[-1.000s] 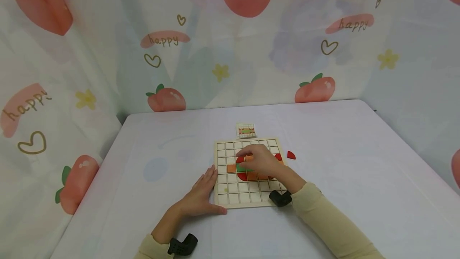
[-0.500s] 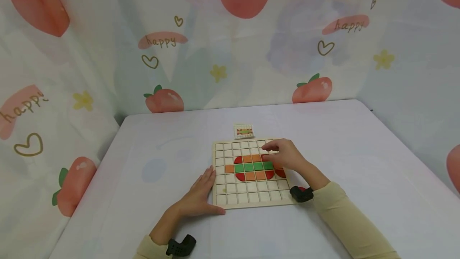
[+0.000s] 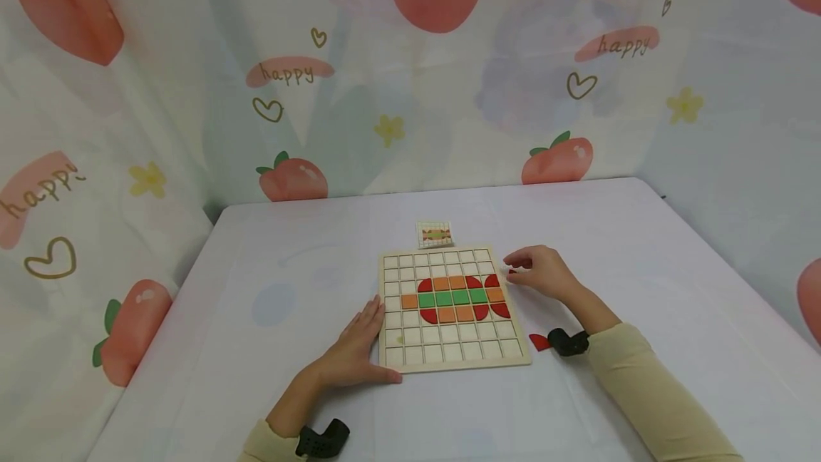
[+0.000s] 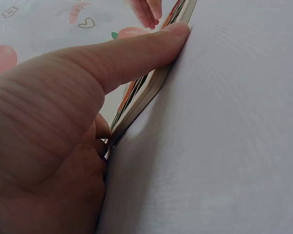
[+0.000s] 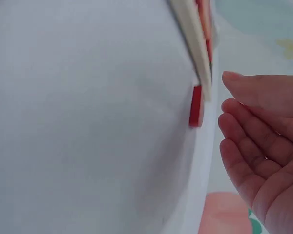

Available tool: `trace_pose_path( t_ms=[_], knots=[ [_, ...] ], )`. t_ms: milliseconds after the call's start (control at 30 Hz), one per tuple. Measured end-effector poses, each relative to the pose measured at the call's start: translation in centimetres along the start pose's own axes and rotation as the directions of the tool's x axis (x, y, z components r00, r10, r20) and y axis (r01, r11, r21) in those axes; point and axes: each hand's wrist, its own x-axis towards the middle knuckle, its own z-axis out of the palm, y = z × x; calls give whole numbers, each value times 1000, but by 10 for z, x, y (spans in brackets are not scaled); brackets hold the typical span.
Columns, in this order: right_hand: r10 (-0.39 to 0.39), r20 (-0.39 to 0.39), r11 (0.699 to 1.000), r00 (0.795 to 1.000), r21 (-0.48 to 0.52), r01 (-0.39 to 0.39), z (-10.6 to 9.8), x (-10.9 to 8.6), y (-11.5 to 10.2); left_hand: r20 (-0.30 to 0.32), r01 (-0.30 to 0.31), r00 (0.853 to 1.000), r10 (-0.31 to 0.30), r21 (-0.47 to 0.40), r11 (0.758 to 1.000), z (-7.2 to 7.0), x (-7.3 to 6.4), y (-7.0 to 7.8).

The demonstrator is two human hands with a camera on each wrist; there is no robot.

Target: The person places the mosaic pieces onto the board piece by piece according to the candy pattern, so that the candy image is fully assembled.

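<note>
A square wooden grid board (image 3: 454, 356) lies on the white table. Set in its cells are a row of green squares (image 3: 452, 297), several orange squares (image 3: 447, 314) and several red rounded pieces (image 3: 501, 310). My left hand (image 3: 355, 348) rests against the board's left side, fingers straight, its thumb along the near edge (image 4: 136, 105). Just past the board's right edge, my right hand (image 3: 544, 273) hovers by a loose red piece (image 3: 511, 272), mostly hidden under the fingertips. In the right wrist view, thumb and fingers stand apart with nothing between them; a red piece (image 5: 196, 106) lies beside the board.
Another loose red piece (image 3: 539, 342) lies right of the board, beside the black wrist camera (image 3: 567, 342). A small pattern card (image 3: 435, 234) stands behind the board's far edge. A printed curtain (image 3: 359, 91) hangs behind the table.
My right hand has moved right, from over the green squares, across the board's upper right, to outside its right edge. The left hand stays put.
</note>
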Motion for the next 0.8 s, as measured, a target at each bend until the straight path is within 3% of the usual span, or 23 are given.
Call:
trace_pose_path(
  t_ms=[333,800],
  knots=[
    [25,26,999,999,-49,-23,-1,2,13,-3,-1,1000,1,7,1000,2,1,-3],
    [-32,75,994,997,-101,40,-2,8,20,-1,0,1000,0,2,1000,2,1,-3]
  ],
)
